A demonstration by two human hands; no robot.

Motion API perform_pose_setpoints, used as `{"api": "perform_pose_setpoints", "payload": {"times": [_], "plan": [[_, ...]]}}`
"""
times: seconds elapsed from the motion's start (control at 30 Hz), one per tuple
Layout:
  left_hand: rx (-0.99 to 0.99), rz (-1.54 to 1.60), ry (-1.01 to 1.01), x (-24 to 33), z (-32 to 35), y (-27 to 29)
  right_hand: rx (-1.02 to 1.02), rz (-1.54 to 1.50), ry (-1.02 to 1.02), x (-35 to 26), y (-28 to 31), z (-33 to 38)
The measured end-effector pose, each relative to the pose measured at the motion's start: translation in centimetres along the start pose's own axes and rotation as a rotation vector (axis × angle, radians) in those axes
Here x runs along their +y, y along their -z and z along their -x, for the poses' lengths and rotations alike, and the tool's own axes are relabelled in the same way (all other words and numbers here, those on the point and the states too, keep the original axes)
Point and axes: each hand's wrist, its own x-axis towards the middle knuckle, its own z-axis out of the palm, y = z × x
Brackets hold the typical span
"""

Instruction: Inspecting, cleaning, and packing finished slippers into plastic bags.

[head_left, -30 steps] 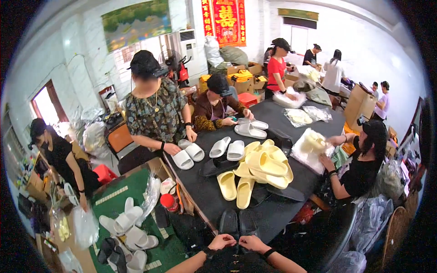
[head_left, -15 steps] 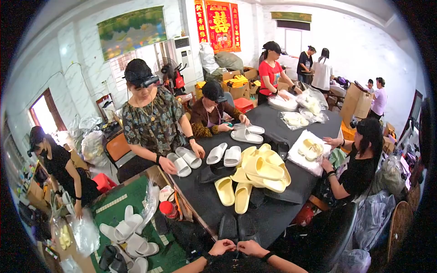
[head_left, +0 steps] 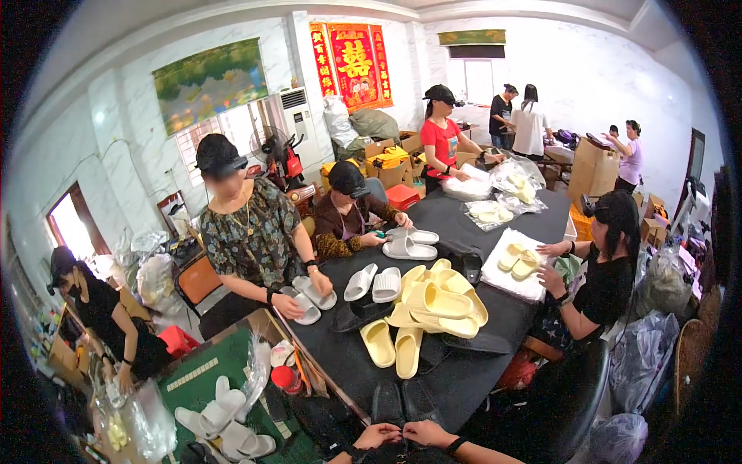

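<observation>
At the lower edge, my left hand [head_left: 378, 436] and my right hand [head_left: 430, 434] meet almost fingertip to fingertip, close to my body. Both have their fingers pinched together; whatever lies between them is too small and dark to make out. Just beyond them a pair of black slippers [head_left: 418, 400] rests on the black-covered table [head_left: 325, 356], hard to tell from the dark cover. Farther in stands a heap of pale yellow slippers [head_left: 440, 300], two of them lying at its near side. White slippers [head_left: 386, 285] lie to the left of the heap.
Co-workers stand or sit around the table, handling white slippers [head_left: 410, 246] and a stack of white sheets [head_left: 510, 271] with yellow slippers. At left, a green table [head_left: 189, 394] holds grey-white slippers [head_left: 212, 414] beside a red-lidded jar [head_left: 286, 379]. Plastic bags [head_left: 638, 363] crowd the right.
The whole view has shifted slightly. My hands stay pinched close together, a little lower. The co-worker at right has drawn a hand back from the yellow slippers, which now lie flat side by side.
</observation>
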Motion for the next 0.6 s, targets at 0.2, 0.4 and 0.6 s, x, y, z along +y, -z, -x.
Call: {"api": "perform_pose_setpoints", "payload": {"times": [0.2,0.4,0.6], "plan": [[-0.089,-0.483,-0.062,2.5,0.9,0.0,-0.033,-0.033,0.036,-0.1,-0.1,0.3],[-0.114,-0.682,-0.405,3.0,2.4,-0.5,-0.061,-0.062,0.08,0.9,-0.7,-0.2],[0.095,-0.783,-0.33,2.9,3.3,-1.8,-0.103,-0.147,0.093,0.4,0.1,0.2]]}}
